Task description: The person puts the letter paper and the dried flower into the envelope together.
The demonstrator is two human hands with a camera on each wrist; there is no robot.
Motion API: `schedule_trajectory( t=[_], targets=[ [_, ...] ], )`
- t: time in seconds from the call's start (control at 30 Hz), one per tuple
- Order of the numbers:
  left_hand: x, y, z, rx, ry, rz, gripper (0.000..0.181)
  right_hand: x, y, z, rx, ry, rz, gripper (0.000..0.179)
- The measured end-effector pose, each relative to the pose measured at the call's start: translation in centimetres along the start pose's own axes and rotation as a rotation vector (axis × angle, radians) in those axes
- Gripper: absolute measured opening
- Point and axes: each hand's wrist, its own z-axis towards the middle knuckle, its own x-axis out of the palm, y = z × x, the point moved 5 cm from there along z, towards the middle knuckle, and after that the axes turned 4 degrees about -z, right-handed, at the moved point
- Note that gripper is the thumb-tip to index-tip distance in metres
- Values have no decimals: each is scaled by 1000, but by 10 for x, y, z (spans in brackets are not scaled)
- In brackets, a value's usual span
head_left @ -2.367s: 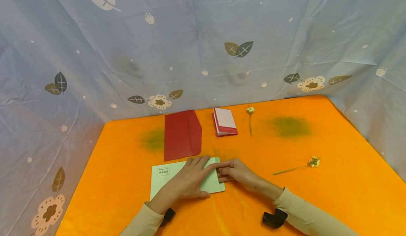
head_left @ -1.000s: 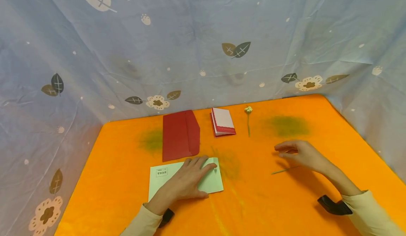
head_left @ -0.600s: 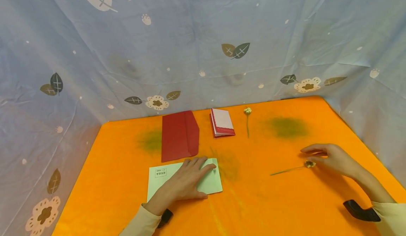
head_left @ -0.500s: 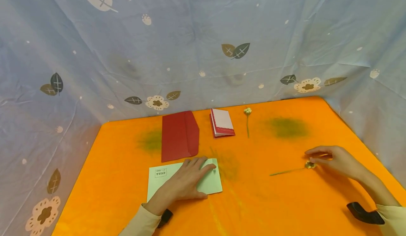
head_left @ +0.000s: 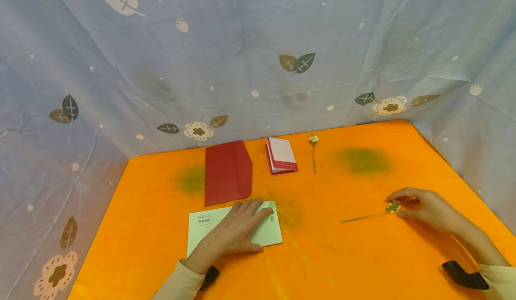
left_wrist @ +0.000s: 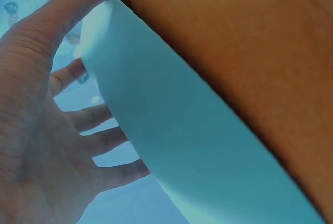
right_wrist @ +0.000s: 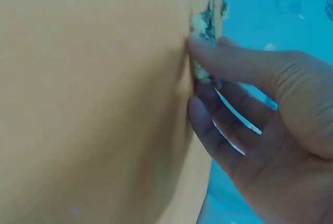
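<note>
My left hand (head_left: 237, 230) arches over a pale green envelope (head_left: 203, 233), fingers at its far edge and thumb at its near edge, gripping it against the table. In the left wrist view the envelope (left_wrist: 171, 114) bows between thumb and fingers; some fingertips are hidden behind it. At the right, my right hand (head_left: 429, 208) has its fingers and thumb around the head of a small yellow flower (head_left: 393, 207), whose thin stem lies leftward on the cloth. The right wrist view shows the thumb across the flower head (right_wrist: 202, 23).
A red envelope (head_left: 225, 172) lies behind the green one. A folded white-and-red card (head_left: 282, 154) and a second yellow flower (head_left: 314, 143) lie near the back edge of the orange cloth (head_left: 314, 264). A patterned curtain (head_left: 201, 58) encloses the back and sides.
My right hand has left the green envelope's right end, moved right, and closed its fingers around the flower's head. The left hand has stayed on the envelope.
</note>
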Motion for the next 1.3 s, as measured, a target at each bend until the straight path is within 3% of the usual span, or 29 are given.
schedule_trajectory(
  t=[0.17,0.67,0.97,1.13,1.3],
  targets=[
    [-1,0,0,0,-2,10,87,3,0,6,9,-15,-34,30],
    [1,0,1,-6,8,9,87,10,4,15,105,67,123,19],
    [2,0,1,-7,5,8,87,14,15,23,245,65,229,28],
    [1,0,0,-10,3,2,88,29,26,32,280,96,306,30],
    [1,0,0,-6,-1,6,89,51,38,43,245,168,389,31]
  ],
)
